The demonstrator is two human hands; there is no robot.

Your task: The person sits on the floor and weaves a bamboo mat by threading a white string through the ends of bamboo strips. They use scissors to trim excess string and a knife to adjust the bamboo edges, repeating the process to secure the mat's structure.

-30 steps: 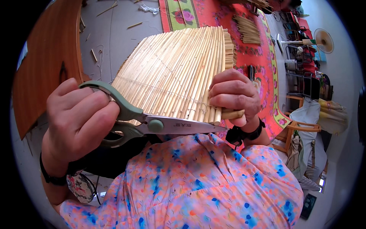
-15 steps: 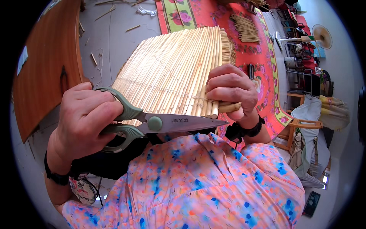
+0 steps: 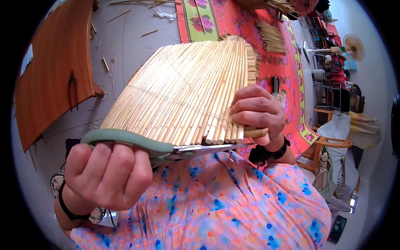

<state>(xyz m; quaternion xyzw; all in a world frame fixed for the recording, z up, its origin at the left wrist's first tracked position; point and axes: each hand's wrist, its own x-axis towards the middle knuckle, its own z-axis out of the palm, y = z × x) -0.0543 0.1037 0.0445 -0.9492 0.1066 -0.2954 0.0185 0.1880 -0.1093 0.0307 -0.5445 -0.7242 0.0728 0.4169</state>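
left hand (image 3: 110,175) clenched around green-handled metal scissors (image 3: 135,138), right hand (image 3: 260,110) curled shut (thumb below the fingers), gripping a pale-yellow mat of thread-bound stalks (image 3: 183,91)

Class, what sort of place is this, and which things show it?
Probably a home or small workshop used for handicraft: a bound-stalk mat in hand, loose cut stalks and green-handled scissors.
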